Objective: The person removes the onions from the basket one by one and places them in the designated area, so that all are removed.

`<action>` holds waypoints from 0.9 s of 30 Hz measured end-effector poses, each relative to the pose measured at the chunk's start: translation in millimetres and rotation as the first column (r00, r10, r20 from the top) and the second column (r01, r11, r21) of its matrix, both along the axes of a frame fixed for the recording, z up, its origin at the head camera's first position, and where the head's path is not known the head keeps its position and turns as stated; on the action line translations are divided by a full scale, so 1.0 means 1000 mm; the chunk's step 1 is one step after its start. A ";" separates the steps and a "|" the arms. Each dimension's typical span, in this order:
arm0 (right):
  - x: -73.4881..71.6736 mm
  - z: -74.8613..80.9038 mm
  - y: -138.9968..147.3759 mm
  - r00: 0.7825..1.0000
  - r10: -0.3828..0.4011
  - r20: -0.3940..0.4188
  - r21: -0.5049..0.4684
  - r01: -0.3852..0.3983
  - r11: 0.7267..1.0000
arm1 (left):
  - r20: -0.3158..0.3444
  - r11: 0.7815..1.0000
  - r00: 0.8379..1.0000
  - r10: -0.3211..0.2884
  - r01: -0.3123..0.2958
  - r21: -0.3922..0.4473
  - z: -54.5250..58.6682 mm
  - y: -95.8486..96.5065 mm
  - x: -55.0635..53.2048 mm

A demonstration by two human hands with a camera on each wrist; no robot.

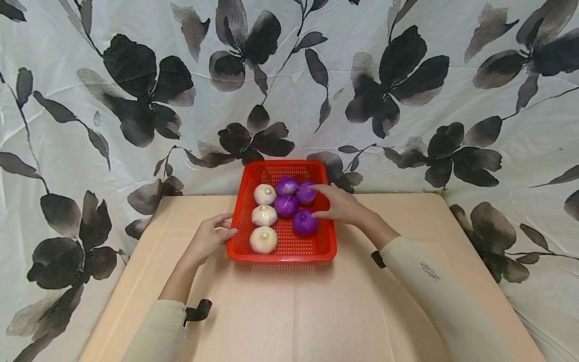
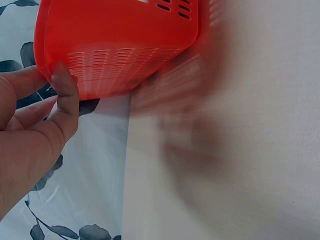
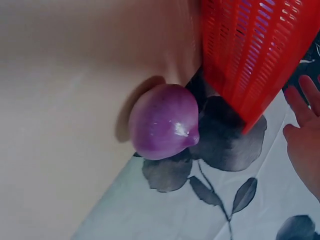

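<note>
A red perforated plastic basket (image 1: 281, 254) holds three white onions (image 1: 264, 240) in a column along its left side. Several purple onions (image 1: 305, 222) lie in its middle and right. My left hand (image 1: 210, 238) grips the basket's left rim, with the thumb (image 2: 65, 97) against the outer wall. Over the right rim reaches my right hand (image 1: 338, 203), its fingers spread around the purple onions there and holding nothing. Another purple onion (image 3: 164, 122) sits outside the basket on the table, mostly hidden behind the right hand in the head view.
The basket stands at the far edge of a pale wooden table (image 1: 294, 311). Directly behind hangs a white cloth (image 1: 316, 100) printed with dark flowers, which also shows along both table sides. Black straps (image 1: 197, 310) circle the wrists over light sleeves.
</note>
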State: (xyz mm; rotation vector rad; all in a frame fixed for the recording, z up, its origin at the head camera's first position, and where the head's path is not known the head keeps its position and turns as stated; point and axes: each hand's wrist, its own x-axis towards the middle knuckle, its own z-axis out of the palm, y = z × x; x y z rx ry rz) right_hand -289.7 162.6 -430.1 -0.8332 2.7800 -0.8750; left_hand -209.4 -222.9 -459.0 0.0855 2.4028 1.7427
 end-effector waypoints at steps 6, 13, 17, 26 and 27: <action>-0.006 0.001 -0.017 0.996 0.075 0.047 0.140 -0.081 0.987 | 0.002 1.000 1.000 -0.007 0.007 0.002 0.000 0.000 -0.001; -0.012 0.002 -0.036 0.985 0.118 0.128 0.314 -0.153 0.937 | 0.003 1.000 1.000 -0.007 0.007 -0.003 0.001 -0.001 -0.001; -0.013 0.000 -0.045 0.981 0.143 0.133 0.406 -0.185 0.895 | 0.000 1.000 1.000 -0.003 0.003 -0.011 0.002 -0.002 -0.001; -0.014 -0.012 -0.055 0.982 0.170 0.088 0.563 -0.190 0.805 | -0.004 1.000 1.000 -0.004 0.004 -0.007 0.001 -0.001 -0.001; -0.014 -0.014 -0.056 0.982 0.172 0.081 0.574 -0.187 0.797 | -0.004 1.000 1.000 -0.004 0.004 -0.007 0.001 -0.001 -0.001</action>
